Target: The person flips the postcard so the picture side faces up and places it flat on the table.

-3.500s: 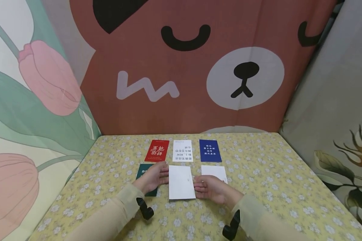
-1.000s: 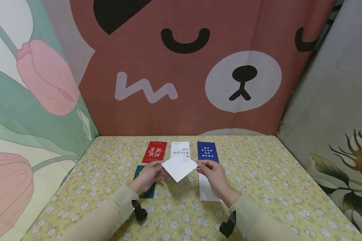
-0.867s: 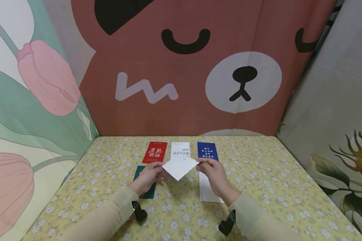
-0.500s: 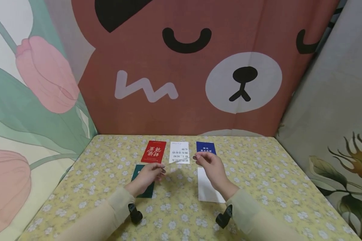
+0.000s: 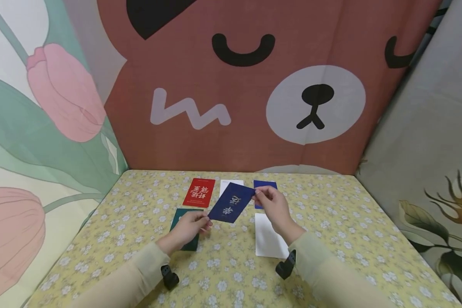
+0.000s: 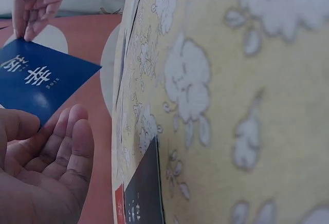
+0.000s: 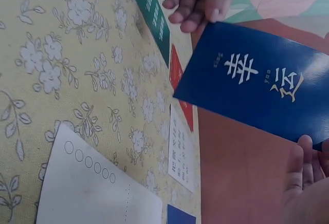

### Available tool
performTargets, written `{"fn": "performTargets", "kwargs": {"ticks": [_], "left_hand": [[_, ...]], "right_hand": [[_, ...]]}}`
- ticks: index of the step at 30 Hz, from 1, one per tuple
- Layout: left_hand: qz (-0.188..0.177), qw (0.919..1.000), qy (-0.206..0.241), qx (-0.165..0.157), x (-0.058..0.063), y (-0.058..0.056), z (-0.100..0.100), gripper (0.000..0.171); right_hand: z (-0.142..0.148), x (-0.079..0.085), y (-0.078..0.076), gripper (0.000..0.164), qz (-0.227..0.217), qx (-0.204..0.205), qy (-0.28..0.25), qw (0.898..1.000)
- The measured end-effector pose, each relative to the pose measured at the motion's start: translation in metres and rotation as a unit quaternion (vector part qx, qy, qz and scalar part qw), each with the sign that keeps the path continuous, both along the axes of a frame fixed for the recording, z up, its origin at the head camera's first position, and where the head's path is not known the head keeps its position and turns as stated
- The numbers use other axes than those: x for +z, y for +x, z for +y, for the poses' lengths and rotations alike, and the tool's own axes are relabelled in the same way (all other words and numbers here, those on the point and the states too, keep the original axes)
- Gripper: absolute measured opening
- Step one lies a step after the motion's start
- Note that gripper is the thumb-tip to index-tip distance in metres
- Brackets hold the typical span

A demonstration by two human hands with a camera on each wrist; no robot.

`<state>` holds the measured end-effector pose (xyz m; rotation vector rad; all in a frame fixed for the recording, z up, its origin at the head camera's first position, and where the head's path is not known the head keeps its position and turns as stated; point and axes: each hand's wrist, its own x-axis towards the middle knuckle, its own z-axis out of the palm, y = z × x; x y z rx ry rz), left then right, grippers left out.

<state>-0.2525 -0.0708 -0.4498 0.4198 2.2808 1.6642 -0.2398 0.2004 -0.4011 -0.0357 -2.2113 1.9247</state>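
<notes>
Above the table, a dark blue card (image 5: 232,202) with two large pale characters is held tilted between both hands, its printed face towards the head camera. My left hand (image 5: 188,228) pinches its lower left corner between thumb and finger. The opposite upper right corner is pinched by my right hand (image 5: 275,208). In the right wrist view the blue card (image 7: 252,80) shows its characters close up. Partly behind it in the head view lies a white card (image 5: 226,185) with its text mostly covered.
On the flowered tablecloth (image 5: 223,273) lie a red card (image 5: 199,192), a green card (image 5: 192,244) partly under the left hand's outline, another blue card (image 5: 259,185) at the back right, and a blank-looking white card (image 5: 269,239) in front of it. Fabric walls enclose the table.
The card was lifted off the table with its white side showing. It has since been turned over through edge-on, and its blue printed side now faces the head camera.
</notes>
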Motion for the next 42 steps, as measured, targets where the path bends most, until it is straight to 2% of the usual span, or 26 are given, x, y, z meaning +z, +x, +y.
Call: {"fn": "performTargets", "kwargs": {"ticks": [5,10,15,18,20,24,27,29,32,33,35,42], "left_hand": [[0.015,0.9998,-0.013,0.005,0.000,0.004,-0.002,0.023],[0.023,0.9981,0.010,0.056,-0.002,0.004,-0.001,0.014],[0.031,0.9923,0.046,0.111,-0.005,0.005,0.002,0.009],[0.037,0.9896,0.058,0.126,-0.005,0.006,0.003,0.010],[0.037,0.9899,0.054,0.126,-0.006,0.007,0.003,0.010],[0.021,0.9946,0.031,0.097,-0.008,0.011,0.003,0.014],[-0.044,0.9978,0.027,0.042,-0.010,0.014,0.000,0.024],[-0.110,0.9928,0.047,-0.005,-0.010,0.016,-0.002,0.032],[-0.191,0.9771,0.075,-0.056,-0.009,0.017,-0.005,0.039],[-0.206,0.9727,0.085,-0.064,-0.008,0.017,-0.006,0.039],[-0.219,0.9695,0.091,-0.063,-0.007,0.018,-0.006,0.039],[-0.230,0.9677,0.089,-0.053,-0.006,0.020,-0.004,0.038]], "right_hand": [[0.001,-0.004,-0.007,0.020,-0.020,-0.004,-0.008,1.000],[0.002,-0.011,-0.015,0.018,-0.029,-0.001,-0.011,1.000],[0.001,-0.017,-0.023,0.015,-0.037,0.003,-0.011,0.999],[0.001,-0.021,-0.028,0.013,-0.048,-0.006,-0.002,0.999],[0.001,-0.023,-0.031,0.012,-0.056,-0.009,0.005,0.998],[0.001,-0.031,-0.039,0.011,-0.073,-0.001,0.035,0.997],[0.003,-0.038,-0.045,0.009,-0.077,0.010,0.116,0.990],[0.004,-0.042,-0.048,0.008,-0.075,0.018,0.183,0.980],[0.004,-0.046,-0.051,0.006,-0.070,0.029,0.254,0.964],[0.003,-0.048,-0.052,0.006,-0.071,0.031,0.268,0.960],[0.002,-0.051,-0.054,0.005,-0.075,0.038,0.279,0.957],[-0.001,-0.060,-0.062,0.005,-0.081,0.053,0.317,0.943]]}}
